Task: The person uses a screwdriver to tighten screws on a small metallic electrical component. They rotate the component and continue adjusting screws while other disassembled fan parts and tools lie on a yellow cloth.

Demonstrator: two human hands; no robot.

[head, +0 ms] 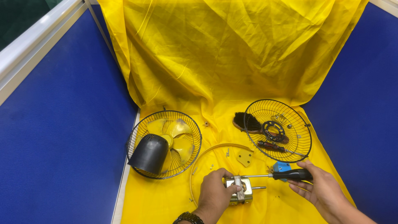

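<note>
My left hand (214,191) grips a small metal fan motor (240,190) on the yellow cloth, near the front edge. My right hand (321,188) holds a screwdriver (290,175) by its black handle; the thin shaft points left and its tip reaches the top of the motor. A short shaft sticks out of the motor's right side. A small blue part (281,167) lies just behind the screwdriver handle.
A wire fan guard (137,139) at the left holds yellow fan blades (178,139) and a black motor cover (150,154). A second guard (304,139) at the right holds a brush (245,122), a black ring and a red screwdriver (271,146). A thin hoop (215,147) and a yellow plate (245,157) lie between. Blue partitions (62,124) stand on both sides.
</note>
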